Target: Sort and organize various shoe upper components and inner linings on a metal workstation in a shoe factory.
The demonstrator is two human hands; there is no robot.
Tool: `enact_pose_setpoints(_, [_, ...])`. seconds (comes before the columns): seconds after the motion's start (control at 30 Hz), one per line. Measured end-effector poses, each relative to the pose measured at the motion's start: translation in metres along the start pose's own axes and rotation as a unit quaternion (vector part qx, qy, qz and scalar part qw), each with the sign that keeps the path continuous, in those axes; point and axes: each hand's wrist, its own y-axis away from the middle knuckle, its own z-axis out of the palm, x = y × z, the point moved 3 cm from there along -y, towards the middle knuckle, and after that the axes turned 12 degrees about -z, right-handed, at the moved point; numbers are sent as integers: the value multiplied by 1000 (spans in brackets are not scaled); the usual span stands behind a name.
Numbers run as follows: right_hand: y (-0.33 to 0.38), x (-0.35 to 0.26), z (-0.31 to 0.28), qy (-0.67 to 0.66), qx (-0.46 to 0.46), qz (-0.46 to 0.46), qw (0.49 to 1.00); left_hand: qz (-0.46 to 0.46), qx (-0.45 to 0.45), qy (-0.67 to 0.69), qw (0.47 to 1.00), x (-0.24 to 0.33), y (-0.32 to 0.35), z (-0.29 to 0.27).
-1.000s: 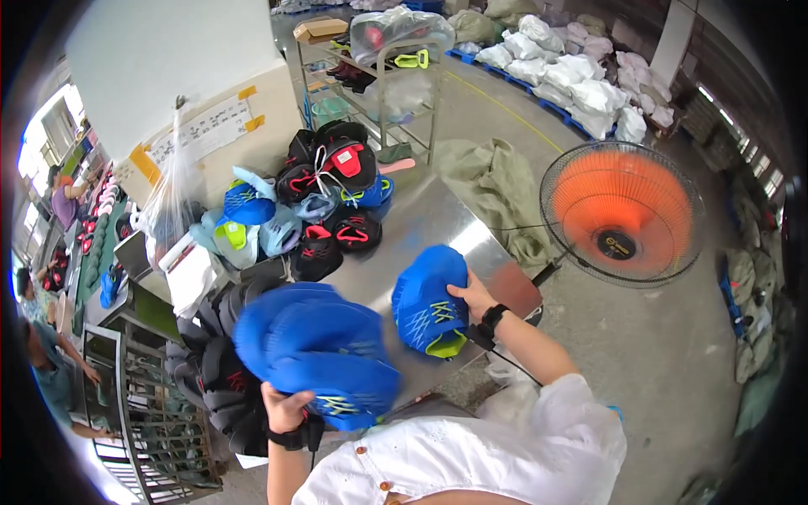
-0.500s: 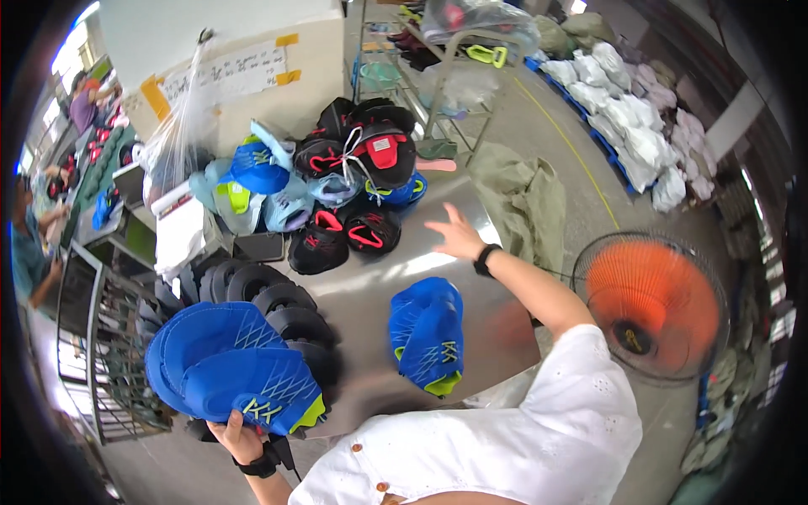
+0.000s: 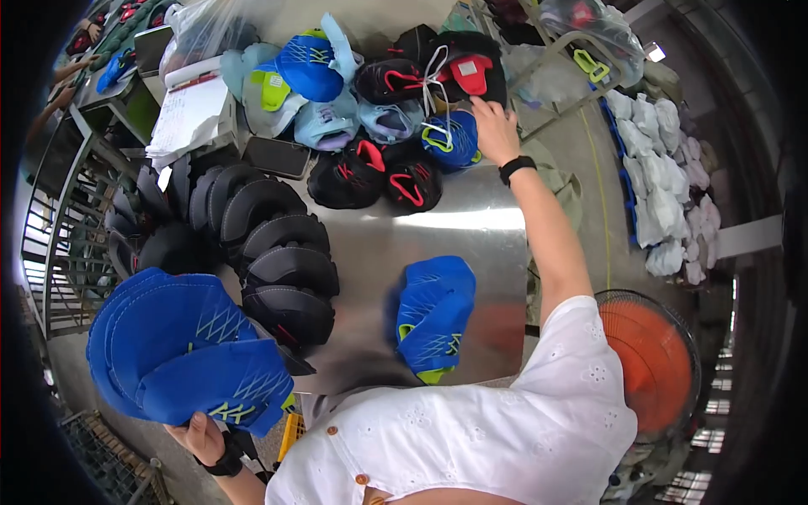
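My left hand [image 3: 198,436] grips a stack of blue shoe uppers [image 3: 181,349] by its lower edge, thumb on top; the uppers have pale zigzag stitching and lime lining. Stretched across the table, my right hand [image 3: 498,130] has its fingers extended against the edge of a pile of shoes. Beside those fingers sit a blue shoe [image 3: 452,139] with white lace and a black bundle with a red tongue [image 3: 470,74]. One more blue upper [image 3: 436,311] lies alone on the metal table [image 3: 362,252].
Overlapping black shoe pieces [image 3: 282,265] curve along the table's left side. Black-and-red shoes [image 3: 347,177], light blue shoes [image 3: 326,119] and a dark phone [image 3: 278,157] lie at the back. Papers [image 3: 198,118] stand far left. An orange fan [image 3: 644,366] is at right; white sacks [image 3: 661,189] sit beyond.
My right hand has moved away from me and reached the shoe pile. My view has shifted. The left hand still holds the blue stack.
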Motion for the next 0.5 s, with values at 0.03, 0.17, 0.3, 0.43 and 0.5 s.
enact_pose_setpoints(0.03, [-2, 3, -6, 15, 31, -35, 999, -2, -4, 0, 1000, 0, -3, 1])
enact_pose_setpoints(0.17, [1, 1, -8, -12, -10, -69, 998, -2, -26, 8, 1000, -3, -16, 5])
enact_pose_setpoints(0.3, [27, -6, 17, -43, -11, -59, 997, 29, -39, 24, 999, 10, -20, 23])
enact_pose_setpoints(0.43, [32, -1, 17, -19, -22, -17, 999, 28, -45, 4, 999, 24, -18, 25])
enact_pose_setpoints(0.5, [37, 3, 16, -21, -48, -30, 998, 31, -49, -2, 998, 26, -18, 28])
